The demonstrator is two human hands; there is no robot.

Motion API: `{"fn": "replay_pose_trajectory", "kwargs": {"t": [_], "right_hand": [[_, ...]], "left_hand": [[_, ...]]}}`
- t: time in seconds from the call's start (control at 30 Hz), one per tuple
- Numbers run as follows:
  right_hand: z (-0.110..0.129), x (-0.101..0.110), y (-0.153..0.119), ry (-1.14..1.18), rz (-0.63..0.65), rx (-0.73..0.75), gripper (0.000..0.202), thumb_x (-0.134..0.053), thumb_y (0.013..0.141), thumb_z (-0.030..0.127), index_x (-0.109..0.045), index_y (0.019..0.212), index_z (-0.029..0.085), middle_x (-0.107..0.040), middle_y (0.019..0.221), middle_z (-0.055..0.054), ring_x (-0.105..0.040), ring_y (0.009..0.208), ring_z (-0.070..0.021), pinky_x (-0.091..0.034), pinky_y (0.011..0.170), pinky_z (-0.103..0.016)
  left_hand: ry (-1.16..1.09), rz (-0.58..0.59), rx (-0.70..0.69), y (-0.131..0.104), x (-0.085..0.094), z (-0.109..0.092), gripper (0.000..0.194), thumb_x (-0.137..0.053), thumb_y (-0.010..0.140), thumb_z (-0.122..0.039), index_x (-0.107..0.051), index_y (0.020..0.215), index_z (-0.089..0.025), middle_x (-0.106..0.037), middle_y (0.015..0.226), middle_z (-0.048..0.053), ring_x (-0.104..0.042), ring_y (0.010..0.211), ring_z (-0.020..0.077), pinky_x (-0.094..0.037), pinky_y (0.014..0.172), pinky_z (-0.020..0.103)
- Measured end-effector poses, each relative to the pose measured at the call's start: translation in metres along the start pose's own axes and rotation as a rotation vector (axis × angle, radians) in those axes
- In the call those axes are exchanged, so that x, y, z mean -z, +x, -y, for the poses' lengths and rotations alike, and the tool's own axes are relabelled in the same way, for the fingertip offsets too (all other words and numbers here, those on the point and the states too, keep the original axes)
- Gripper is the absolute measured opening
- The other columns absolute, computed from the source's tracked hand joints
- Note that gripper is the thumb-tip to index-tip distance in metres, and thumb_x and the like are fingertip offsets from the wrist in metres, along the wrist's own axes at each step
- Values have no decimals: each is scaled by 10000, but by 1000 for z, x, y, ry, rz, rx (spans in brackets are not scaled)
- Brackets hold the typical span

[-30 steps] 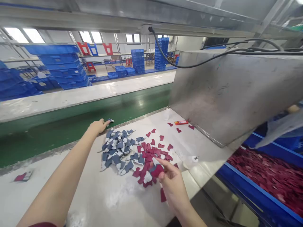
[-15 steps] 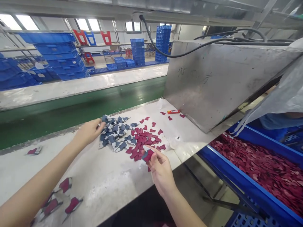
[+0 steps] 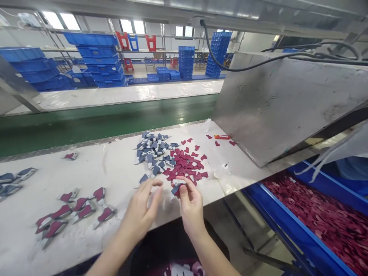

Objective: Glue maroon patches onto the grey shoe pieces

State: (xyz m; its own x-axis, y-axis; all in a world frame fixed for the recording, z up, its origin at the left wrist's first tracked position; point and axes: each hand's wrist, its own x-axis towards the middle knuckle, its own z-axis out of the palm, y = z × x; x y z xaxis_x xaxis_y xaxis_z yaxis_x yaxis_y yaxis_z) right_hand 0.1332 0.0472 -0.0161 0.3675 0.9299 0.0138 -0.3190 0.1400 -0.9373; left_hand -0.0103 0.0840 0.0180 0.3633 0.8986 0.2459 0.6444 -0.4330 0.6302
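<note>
Between the thumb and fingers of my right hand (image 3: 192,205) is a small blue-grey and white piece (image 3: 178,184) with some maroon at its edge. My left hand (image 3: 143,209) hovers just left of it, slightly blurred, thumb and fingers apart and nothing visible in them. Behind my hands lies a heap of blue-grey and white pieces (image 3: 153,147). It runs into a pile of flat maroon pieces (image 3: 185,163) on its right. Joined maroon and grey pieces (image 3: 61,212) lie in a loose group to the left.
The white worktop (image 3: 94,168) borders a green belt (image 3: 120,119). A metal box (image 3: 258,103) stands at the right, with a red and yellow item (image 3: 222,137) beside it. Lower right, a blue crate (image 3: 299,218) holds many maroon pieces. A cable (image 3: 244,69) hangs overhead.
My left hand has come away from the blue-grey heap, back and right, close to my right hand. My right hand still holds its piece, now turned. The view has swung left.
</note>
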Motion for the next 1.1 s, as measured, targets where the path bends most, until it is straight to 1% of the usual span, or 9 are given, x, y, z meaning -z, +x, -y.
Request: {"fn": "replay_pose_trajectory", "kwargs": {"t": [0.07, 0.13, 0.2, 0.3, 0.5, 0.67, 0.77, 0.93, 1.1], "right_hand": [[-1, -4, -4, -2, 24, -7, 357, -586, 921, 486, -651, 1096, 182, -707, 968, -86, -665, 847, -193, -550, 798, -326], [-1, -8, -7, -7, 43, -26, 355, -594, 914, 487, -645, 1100, 189, -713, 994, -88, -677, 887, -206, -556, 813, -331], [0, -11, -10, -13, 59, -34, 344, -608, 907, 481, -651, 1095, 196, -715, 1017, -88, -680, 912, -210, -561, 800, -319], [3, -15, -15, -22, 78, -22, 314, -635, 896, 461, -667, 1074, 204, -714, 1019, -76, -678, 926, -204, -560, 802, -304], [9, -16, -21, -109, 172, 21, 315, -653, 885, 443, -688, 1087, 204, -726, 972, -76, -686, 880, -209, -563, 810, -333], [18, -9, -28, -424, 295, 244, 468, -693, 863, 351, -594, 1308, 243, -657, 1242, -93, -653, 900, -198, -544, 826, -334], [23, -7, -31, -477, 347, 288, 502, -649, 892, 313, -536, 1374, 234, -650, 1255, -100, -654, 884, -192, -552, 796, -327], [26, -11, -30, -421, 338, 257, 322, -558, 949, 275, -632, 1258, 226, -701, 1146, -81, -671, 988, -205, -552, 851, -319], [25, -15, -28, -264, 333, 210, 220, -588, 937, 253, -687, 1133, 241, -710, 1045, -50, -683, 958, -183, -560, 830, -277]], "left_hand": [[-214, -15, 108, -18, -6, -18, 258, -504, 947, -405, -628, 1094, -234, -694, 1088, 68, -664, 946, 214, -534, 828, 308], [-361, -99, 208, -31, -16, -26, 271, -591, 900, -414, -652, 1093, -233, -705, 1075, 59, -675, 919, 202, -544, 809, 282], [-482, -187, 291, -38, -25, -26, 277, -635, 872, -408, -678, 1077, -227, -715, 1074, 57, -680, 919, 197, -551, 813, 271], [-633, -256, 371, -42, -30, -24, 279, -680, 839, -396, -708, 1051, -217, -732, 1062, 62, -692, 906, 197, -564, 809, 266], [-783, -384, 418, -48, -19, -34, 172, -741, 786, -354, -721, 854, -198, -730, 876, 30, -686, 814, 178, -563, 751, 235], [-896, -381, 465, -55, -14, -33, 181, -758, 773, -359, -703, 780, -187, -682, 747, -1, -649, 707, 139, -540, 645, 187], [-979, -386, 483, -59, -13, -29, 172, -763, 776, -340, -699, 777, -180, -672, 737, -8, -630, 683, 119, -533, 640, 173], [-975, -406, 481, -59, -11, -32, 174, -775, 761, -315, -699, 773, -159, -675, 739, 5, -622, 689, 122, -530, 651, 185], [-960, -396, 412, -60, -13, -30, 136, -766, 775, -287, -711, 810, -167, -692, 791, 12, -647, 754, 134, -536, 699, 188]]}}
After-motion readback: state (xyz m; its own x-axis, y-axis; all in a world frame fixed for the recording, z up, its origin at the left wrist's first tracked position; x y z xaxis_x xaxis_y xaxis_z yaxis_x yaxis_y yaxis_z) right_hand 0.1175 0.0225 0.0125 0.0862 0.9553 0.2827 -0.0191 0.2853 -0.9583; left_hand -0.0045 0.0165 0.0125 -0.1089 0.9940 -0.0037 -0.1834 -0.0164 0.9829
